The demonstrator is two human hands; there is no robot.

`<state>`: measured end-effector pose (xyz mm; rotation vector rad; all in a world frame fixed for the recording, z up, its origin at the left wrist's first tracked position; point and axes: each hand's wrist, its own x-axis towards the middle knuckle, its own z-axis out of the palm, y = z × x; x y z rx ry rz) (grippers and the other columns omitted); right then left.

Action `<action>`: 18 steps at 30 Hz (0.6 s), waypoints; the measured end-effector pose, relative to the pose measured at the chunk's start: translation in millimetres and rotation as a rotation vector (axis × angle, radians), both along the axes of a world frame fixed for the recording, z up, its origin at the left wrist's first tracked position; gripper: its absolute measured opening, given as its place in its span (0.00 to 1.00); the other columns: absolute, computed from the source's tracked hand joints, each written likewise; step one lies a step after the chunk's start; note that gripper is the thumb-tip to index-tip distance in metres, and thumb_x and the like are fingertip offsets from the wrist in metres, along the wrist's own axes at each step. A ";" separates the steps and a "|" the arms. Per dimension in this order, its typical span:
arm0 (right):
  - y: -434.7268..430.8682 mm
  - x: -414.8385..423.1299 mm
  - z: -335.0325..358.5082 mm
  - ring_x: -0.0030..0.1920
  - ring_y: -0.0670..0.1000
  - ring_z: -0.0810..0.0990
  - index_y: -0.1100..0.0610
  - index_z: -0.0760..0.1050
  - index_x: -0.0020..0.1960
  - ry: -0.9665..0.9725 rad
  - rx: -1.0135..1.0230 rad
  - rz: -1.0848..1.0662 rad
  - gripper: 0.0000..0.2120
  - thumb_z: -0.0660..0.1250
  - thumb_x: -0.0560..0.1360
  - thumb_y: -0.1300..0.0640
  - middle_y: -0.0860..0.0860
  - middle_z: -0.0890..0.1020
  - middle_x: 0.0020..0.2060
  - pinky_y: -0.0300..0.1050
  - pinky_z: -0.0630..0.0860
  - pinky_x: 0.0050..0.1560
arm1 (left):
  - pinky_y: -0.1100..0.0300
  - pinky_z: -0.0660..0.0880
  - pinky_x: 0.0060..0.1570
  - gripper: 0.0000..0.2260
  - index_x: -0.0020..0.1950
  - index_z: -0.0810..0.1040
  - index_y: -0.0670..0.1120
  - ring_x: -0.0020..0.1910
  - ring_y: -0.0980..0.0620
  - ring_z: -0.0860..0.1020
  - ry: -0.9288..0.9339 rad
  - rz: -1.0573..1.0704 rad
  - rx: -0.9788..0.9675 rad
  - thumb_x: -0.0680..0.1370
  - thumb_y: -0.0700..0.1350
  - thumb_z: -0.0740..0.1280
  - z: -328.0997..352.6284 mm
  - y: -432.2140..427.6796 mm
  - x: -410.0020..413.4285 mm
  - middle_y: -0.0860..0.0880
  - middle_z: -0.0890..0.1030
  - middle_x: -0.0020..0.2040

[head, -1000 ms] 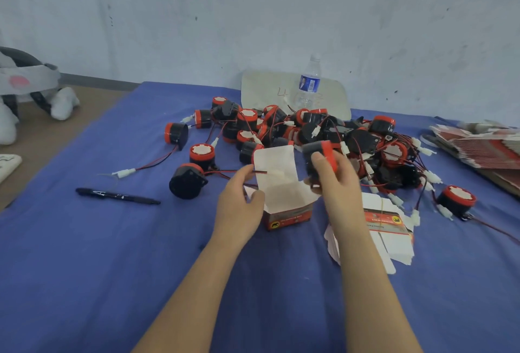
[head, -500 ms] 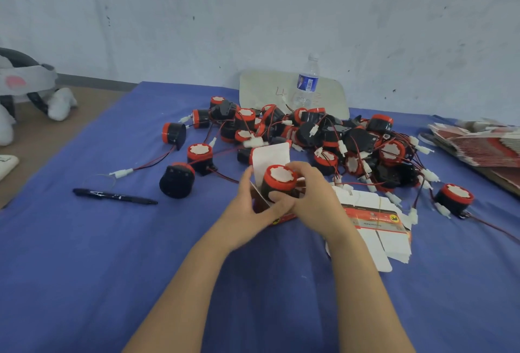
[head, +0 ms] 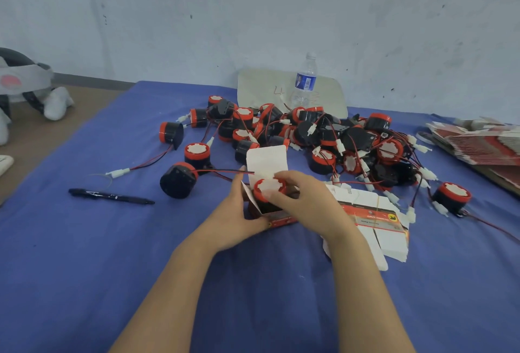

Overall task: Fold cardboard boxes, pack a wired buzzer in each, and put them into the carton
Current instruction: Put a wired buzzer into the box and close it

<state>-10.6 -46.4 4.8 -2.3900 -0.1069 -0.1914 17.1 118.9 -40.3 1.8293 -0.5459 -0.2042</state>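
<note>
A small red-and-white cardboard box (head: pixel 267 159) stands on the blue table cover, its white lid flap raised. My left hand (head: pixel 235 217) grips the box's left side. My right hand (head: pixel 305 200) holds a black buzzer with a red rim and white face (head: pixel 269 188) partly down in the box's mouth. A pile of several more wired buzzers (head: pixel 323 138) lies just behind. Flat unfolded boxes (head: pixel 374 223) lie to the right of my right hand. The carton is not in view.
A black pen (head: pixel 111 197) lies at the left. A water bottle (head: pixel 304 82) stands at the back in front of a white board (head: pixel 253 88). A stack of flat red boxes (head: pixel 478 141) is at the far right. Loose buzzers (head: pixel 177 181) lie left of the box.
My right hand carried the buzzer from the pile down into the box's opening. My left hand shifted to hold the box's side.
</note>
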 end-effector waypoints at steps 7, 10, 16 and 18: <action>3.8 1.2 0.7 0.48 0.54 0.72 0.55 0.78 0.52 -0.027 -0.211 -0.017 0.10 0.67 0.74 0.51 0.53 0.76 0.44 0.42 0.67 0.44 | 0.71 0.75 0.49 0.26 0.62 0.64 0.61 0.54 0.66 0.77 0.048 -0.005 -0.077 0.72 0.45 0.74 2.2 -0.7 -2.5 0.61 0.77 0.59; 9.2 -2.3 1.6 0.49 0.54 0.79 0.57 0.79 0.56 -0.014 -0.233 -0.052 0.11 0.65 0.77 0.54 0.53 0.83 0.48 0.49 0.76 0.51 | 0.72 0.74 0.46 0.23 0.60 0.66 0.61 0.53 0.66 0.77 0.072 0.000 -0.068 0.72 0.46 0.74 2.2 0.0 -1.4 0.61 0.78 0.58; 17.5 -1.7 -1.4 0.49 0.55 0.78 0.58 0.77 0.55 -0.014 -0.398 -0.120 0.11 0.60 0.79 0.54 0.54 0.83 0.47 0.53 0.68 0.65 | 0.69 0.76 0.46 0.17 0.59 0.70 0.58 0.51 0.64 0.79 0.146 0.035 -0.122 0.74 0.47 0.71 4.8 -3.9 -3.3 0.59 0.80 0.55; 18.3 -1.8 -0.1 0.48 0.55 0.78 0.58 0.77 0.53 -0.031 -0.411 -0.124 0.11 0.60 0.79 0.53 0.53 0.83 0.46 0.51 0.69 0.62 | 0.66 0.75 0.48 0.11 0.59 0.72 0.55 0.52 0.61 0.79 0.222 0.148 -0.218 0.77 0.48 0.66 5.9 -13.8 -5.3 0.58 0.81 0.54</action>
